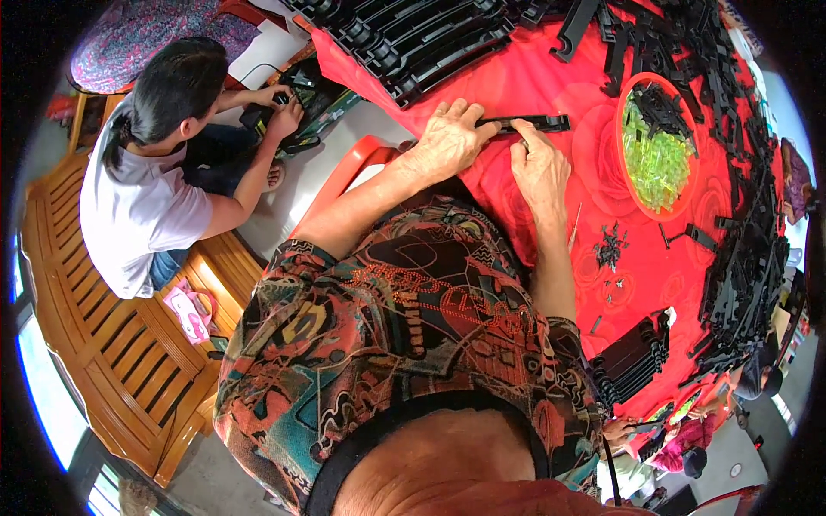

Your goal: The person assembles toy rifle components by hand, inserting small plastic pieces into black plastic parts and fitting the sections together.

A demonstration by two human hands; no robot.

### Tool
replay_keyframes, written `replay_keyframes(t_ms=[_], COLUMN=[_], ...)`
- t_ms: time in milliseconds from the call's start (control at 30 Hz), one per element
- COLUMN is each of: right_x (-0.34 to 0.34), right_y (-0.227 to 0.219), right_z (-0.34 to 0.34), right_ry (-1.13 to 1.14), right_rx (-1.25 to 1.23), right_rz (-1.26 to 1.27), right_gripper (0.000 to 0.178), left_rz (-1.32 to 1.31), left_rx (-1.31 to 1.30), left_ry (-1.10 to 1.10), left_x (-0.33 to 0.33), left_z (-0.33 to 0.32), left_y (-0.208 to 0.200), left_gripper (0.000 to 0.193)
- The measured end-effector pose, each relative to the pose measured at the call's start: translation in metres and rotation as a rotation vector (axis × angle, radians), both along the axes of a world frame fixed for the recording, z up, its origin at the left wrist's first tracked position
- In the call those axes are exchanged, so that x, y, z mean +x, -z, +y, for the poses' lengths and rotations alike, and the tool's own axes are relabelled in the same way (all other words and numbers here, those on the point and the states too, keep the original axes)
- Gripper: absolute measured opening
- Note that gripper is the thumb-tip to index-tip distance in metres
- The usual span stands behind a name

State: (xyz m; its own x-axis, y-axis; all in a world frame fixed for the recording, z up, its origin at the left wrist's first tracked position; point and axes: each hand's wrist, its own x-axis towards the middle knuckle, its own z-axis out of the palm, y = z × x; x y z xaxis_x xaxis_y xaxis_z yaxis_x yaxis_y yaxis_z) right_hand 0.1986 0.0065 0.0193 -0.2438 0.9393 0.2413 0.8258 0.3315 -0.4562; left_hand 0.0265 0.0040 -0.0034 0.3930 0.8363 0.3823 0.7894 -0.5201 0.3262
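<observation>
A long, narrow black plastic part lies low over the red tablecloth in front of me. My left hand is closed around its left end, thumb along the near edge. My right hand meets the same part near its middle, index fingertip on it and the other fingers curled. Whether something small sits under that fingertip is hidden. Right of my hands, an orange-rimmed bowl contains yellow-green translucent pieces with small black pieces on top. A little pile of tiny dark pieces lies nearer me.
Stacked black plastic parts stand at the far edge, and loose ones heap along the right. A black stack sits near right. On the left, a person handles something black beside a wooden bench. A red chair adjoins my left arm.
</observation>
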Motion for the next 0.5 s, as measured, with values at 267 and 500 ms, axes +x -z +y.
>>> replay_keyframes(t_ms=[267, 500], right_x=[-0.0033, 0.0006], right_y=[-0.0075, 0.0011], right_z=[-0.0011, 0.0004], right_ry=[0.019, -0.037], right_rx=[-0.170, -0.023], right_rz=[-0.012, 0.170], right_gripper=[0.030, 0.020], left_rz=[-0.072, -0.046], left_rx=[-0.120, -0.123], left_ry=[0.002, 0.000], left_x=[0.0022, 0.0013], left_z=[0.0023, 0.0017], left_y=[-0.0013, -0.0031], left_gripper=[0.029, 0.032])
